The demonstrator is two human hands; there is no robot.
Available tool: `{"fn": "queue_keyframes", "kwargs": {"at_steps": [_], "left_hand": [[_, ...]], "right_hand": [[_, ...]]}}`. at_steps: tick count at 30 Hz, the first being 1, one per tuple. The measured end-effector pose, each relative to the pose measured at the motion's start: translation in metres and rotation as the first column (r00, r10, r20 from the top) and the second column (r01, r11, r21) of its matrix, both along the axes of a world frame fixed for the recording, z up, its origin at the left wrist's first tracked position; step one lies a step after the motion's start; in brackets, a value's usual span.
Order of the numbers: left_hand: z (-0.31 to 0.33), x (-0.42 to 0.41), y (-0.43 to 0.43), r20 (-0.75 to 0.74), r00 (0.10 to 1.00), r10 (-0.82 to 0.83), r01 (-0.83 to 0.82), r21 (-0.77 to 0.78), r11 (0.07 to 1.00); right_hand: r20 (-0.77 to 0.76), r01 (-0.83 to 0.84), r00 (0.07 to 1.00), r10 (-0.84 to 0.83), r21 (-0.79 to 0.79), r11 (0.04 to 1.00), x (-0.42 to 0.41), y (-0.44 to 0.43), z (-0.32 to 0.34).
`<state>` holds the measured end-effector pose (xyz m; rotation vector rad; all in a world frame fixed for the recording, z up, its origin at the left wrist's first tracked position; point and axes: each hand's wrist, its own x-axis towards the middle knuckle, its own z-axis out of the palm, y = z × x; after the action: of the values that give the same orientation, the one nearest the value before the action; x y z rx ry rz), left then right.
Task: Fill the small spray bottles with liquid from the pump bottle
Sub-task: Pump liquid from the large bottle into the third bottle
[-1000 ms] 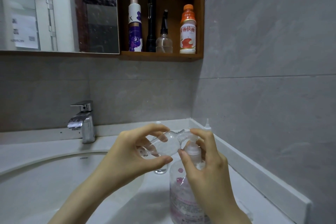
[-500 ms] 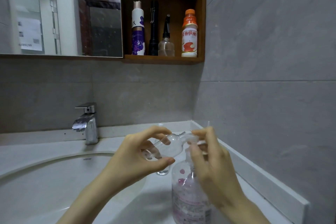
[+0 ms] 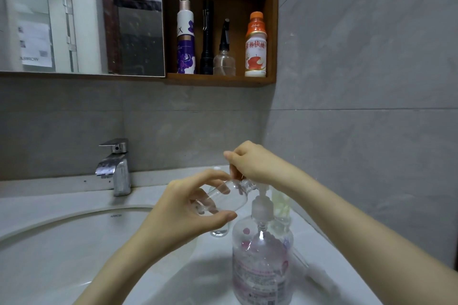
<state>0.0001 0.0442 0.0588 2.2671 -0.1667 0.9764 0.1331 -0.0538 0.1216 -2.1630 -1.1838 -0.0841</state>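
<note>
Bare left hand (image 3: pixel 188 208), bare right hand (image 3: pixel 252 163), smooth slender fingers (image 3: pixel 210 177), left forearm (image 3: pixel 119 270) and right forearm (image 3: pixel 359 225) both uncovered as far as they show

The small bottle (image 3: pixel 224 197) between the left fingers (image 3: pixel 212 176) was clear, smooth plastic. Under the right fingers (image 3: pixel 238 159), the pump bottle (image 3: pixel 261 262) was glossy clear plastic too. Left of the fingers the faucet (image 3: pixel 116 166) was polished metal, the basin (image 3: pixel 62 242) glossy white ceramic; above them, the shelf (image 3: pixel 220 80) was brown wood.
</note>
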Motion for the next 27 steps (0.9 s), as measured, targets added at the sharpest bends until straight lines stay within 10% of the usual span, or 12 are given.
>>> {"fn": "queue_keyframes", "kwargs": {"at_steps": [27], "left_hand": [[0.0, -0.001, -0.003, -0.082, 0.997, -0.003, 0.0, -0.031, 1.0]], "right_hand": [[-0.04, 0.073, 0.996, -0.078, -0.104, 0.992, -0.01, -0.005, -0.001]]}}
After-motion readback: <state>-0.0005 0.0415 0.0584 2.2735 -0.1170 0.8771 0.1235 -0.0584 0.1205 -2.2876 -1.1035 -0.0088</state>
